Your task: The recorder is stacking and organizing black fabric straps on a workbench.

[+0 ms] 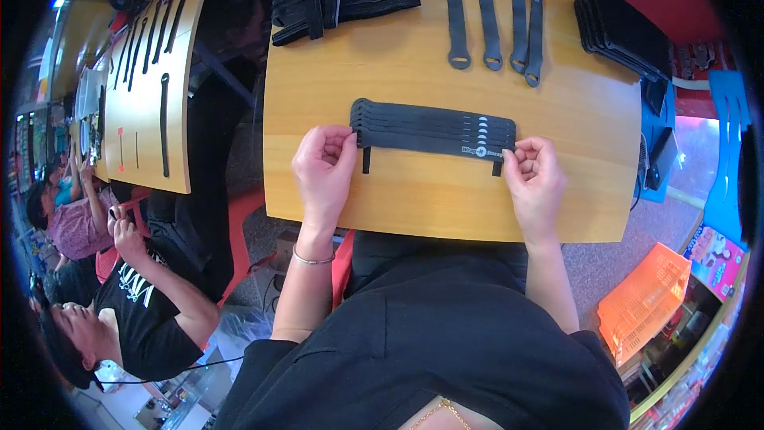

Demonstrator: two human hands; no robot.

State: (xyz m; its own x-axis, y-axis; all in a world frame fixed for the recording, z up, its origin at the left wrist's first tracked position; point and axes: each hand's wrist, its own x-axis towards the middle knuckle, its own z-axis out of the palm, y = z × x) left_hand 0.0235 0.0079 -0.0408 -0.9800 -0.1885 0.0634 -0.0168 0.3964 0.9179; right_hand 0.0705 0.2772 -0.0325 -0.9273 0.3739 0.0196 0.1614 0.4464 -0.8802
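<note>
A fanned row of dark grey fabric straps (418, 129) lies across the wooden table (446, 211) in front of me, each strap overlapping the one behind it. White printing shows near their right ends. At the row's left end, my left hand (325, 163) is closed, thumb and fingertips pinching the edge of the nearest strap. My right hand (537, 171) pinches the same strap's right end. Two short black tabs, a left one (366, 161) and a right one (497, 168), stick out below the row toward me.
Several loose grey straps (487, 16) with slotted ends lie at the far side. A bundle of black straps (374, 1) sits far left, a black stack (621, 36) far right. An orange crate (646, 302) stands right. Left, a co-worker's hand (125, 237) is near another table (163, 139).
</note>
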